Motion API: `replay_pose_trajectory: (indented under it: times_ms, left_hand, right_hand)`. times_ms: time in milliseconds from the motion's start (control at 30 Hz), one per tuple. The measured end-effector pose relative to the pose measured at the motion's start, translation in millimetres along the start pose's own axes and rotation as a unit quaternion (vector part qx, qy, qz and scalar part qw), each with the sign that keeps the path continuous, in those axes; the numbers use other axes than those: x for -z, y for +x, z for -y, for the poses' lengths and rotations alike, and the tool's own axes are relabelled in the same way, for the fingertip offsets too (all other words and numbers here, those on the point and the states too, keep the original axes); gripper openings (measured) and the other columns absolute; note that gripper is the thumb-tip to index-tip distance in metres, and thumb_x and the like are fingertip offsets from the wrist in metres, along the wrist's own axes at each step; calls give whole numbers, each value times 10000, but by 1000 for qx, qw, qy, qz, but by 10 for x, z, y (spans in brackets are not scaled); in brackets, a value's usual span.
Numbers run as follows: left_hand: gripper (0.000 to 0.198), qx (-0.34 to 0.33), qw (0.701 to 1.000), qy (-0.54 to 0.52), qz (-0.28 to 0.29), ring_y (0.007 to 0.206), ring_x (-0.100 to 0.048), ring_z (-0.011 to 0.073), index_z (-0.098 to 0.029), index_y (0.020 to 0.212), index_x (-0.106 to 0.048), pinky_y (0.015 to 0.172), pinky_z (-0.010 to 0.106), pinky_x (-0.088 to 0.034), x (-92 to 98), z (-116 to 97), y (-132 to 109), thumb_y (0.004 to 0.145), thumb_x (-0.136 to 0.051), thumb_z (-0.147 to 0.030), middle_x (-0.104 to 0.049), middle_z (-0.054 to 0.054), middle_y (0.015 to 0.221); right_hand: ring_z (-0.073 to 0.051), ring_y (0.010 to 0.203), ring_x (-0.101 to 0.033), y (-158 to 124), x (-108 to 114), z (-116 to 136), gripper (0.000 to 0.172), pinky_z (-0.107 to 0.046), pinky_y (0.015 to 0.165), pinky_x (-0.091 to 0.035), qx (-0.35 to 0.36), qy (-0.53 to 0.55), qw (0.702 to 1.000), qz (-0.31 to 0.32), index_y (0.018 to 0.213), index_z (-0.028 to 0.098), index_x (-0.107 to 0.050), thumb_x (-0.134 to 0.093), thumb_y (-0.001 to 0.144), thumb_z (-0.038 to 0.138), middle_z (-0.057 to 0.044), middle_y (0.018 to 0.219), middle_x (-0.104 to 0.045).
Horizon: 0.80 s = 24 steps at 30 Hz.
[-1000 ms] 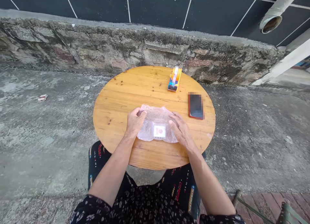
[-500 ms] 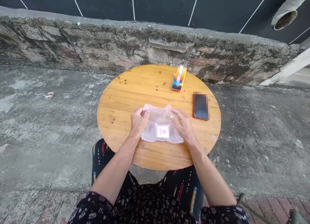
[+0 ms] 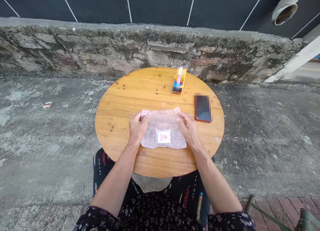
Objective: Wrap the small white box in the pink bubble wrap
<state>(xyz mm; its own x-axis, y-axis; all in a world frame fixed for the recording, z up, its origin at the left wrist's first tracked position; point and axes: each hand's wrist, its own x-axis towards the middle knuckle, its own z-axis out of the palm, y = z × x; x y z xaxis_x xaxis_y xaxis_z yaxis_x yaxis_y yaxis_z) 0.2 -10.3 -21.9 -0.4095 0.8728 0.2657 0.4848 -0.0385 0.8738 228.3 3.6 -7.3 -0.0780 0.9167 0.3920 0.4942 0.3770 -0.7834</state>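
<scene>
A sheet of pinkish, see-through bubble wrap (image 3: 162,118) lies on the round wooden table (image 3: 150,164) in front of me. Under its near part shows a small white box (image 3: 164,136) with red print. My left hand (image 3: 138,127) pinches the far left corner of the wrap between thumb and fingers. At the far right corner, my right hand (image 3: 188,127) is closed on the wrap's edge, thumb and fingertips together. The far edge looks slightly raised between both hands.
A yellow and blue tape dispenser (image 3: 179,80) with a roll stands near the table's far edge. To its right lies a phone (image 3: 203,108) with a red edge. A low stone wall (image 3: 125,53) runs behind the table. A green metal chair frame (image 3: 306,219) shows at the lower right.
Both hands keep hold of the wrap's far corners, and its far edge looks straighter and more stretched between them. The whole view has shifted slightly.
</scene>
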Motion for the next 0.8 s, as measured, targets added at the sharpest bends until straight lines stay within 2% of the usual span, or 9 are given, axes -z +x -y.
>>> replay_pose_trajectory:
  times_ms: [167,333,600,800]
  left_hand:
    - [216,-6,1000,3,22,685,-470,145,-187,642,-560,620,247,-352,27,15,6,807,-585,-324,-486,-25,659]
    - [248,-14,999,8,40,690,-470,150,-190,598,-521,630,257,-349,67,-30,9,794,-595,-322,-471,-25,647]
    - [295,-74,989,106,66,730,-453,187,-211,541,-397,707,310,-345,110,-77,17,779,-562,-271,-467,0,650]
    - [290,-54,996,52,48,700,-460,173,-208,551,-399,681,304,-340,95,-57,13,790,-553,-265,-474,-9,644]
  right_hand:
    - [-276,1054,-642,-5,11,-12,334,-462,931,-498,-18,9,1000,-19,1071,170,-681,-534,868,390,-138,1121,-699]
    - [-267,1065,-641,-9,5,-29,311,-451,935,-501,-13,13,999,-32,1064,176,-686,-526,878,368,-127,1111,-703]
    - [-260,1119,-622,0,-17,-78,297,-453,963,-491,-5,3,998,-56,1098,198,-676,-537,885,352,-116,1183,-684]
    - [-260,1132,-614,-3,-17,-78,309,-465,970,-490,3,5,998,-58,1120,199,-665,-517,908,368,-121,1195,-673]
